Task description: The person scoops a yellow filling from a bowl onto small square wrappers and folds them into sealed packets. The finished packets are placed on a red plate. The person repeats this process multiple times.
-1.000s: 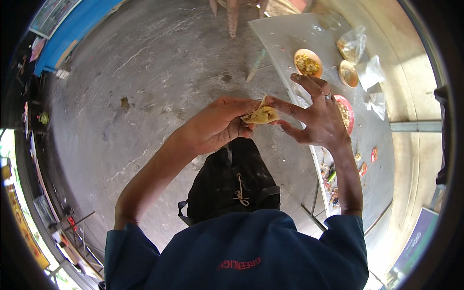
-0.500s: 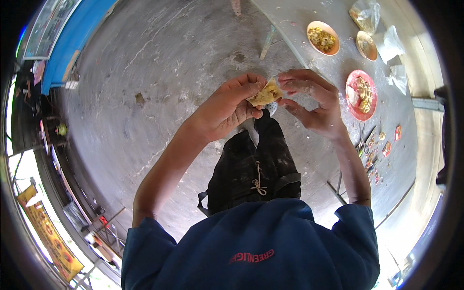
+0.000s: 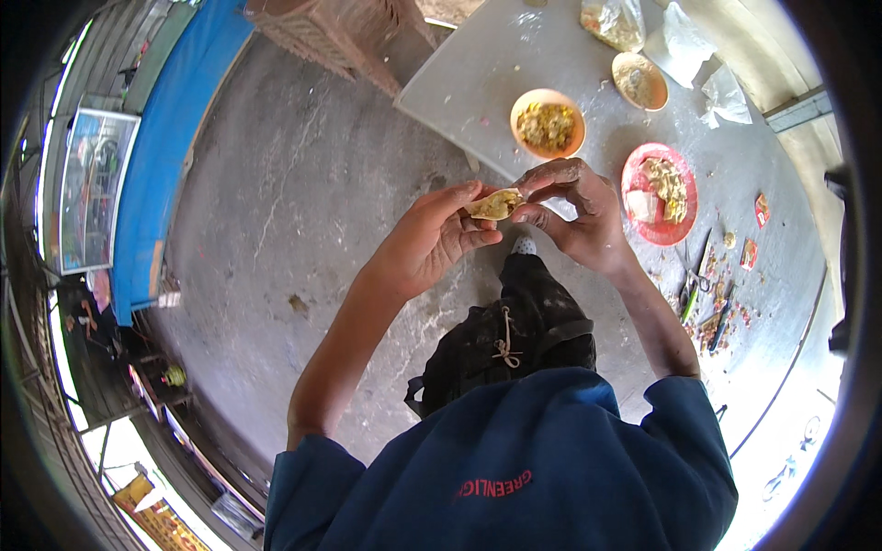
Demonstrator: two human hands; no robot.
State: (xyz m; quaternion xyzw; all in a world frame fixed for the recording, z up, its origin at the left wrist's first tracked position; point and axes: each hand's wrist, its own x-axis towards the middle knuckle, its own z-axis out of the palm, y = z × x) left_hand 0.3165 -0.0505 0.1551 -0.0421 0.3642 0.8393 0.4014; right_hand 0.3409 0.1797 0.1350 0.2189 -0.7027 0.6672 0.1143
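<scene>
Left hand: (image 3: 434, 236) thumb and fingers closed in a pinch on the left end of the wrapper; the other fingers curl loosely beneath.
Right hand: (image 3: 585, 218) partly curled, thumb and index fingertips bent in at the wrapper's right end; whether they grip or merely touch, cannot tell. Whitish residue on the fingers.
Wrapper: (image 3: 494, 204) pale, folded, its top open on a yellowish filling; held in the air between the two hands, in front of the body.
Clothing: dark blue shirt (image 3: 496, 441) with red lettering on it; black garment (image 3: 501, 340) with a pale cord tied in a bow.
Table: (image 3: 450, 92) grey top, beyond and to the right of the hands.
Orange bowl: (image 3: 579, 136) near the right hand, on the table, containing a yellow mixture (image 3: 547, 126).
Red plate: (image 3: 655, 235) right of the right hand; pale sheets and a heap of pale and yellow food on it.
Small bowl: (image 3: 652, 106) tan, whitish contents, beyond the red plate.
Bags: one clear bag (image 3: 614, 23) with contents, plus two whitish ones, along the far side.
Tools: scissors (image 3: 693, 278) and a dark-handled knife (image 3: 722, 321) among scraps.
Floor: (image 3: 266, 230) grey, stained.
</scene>
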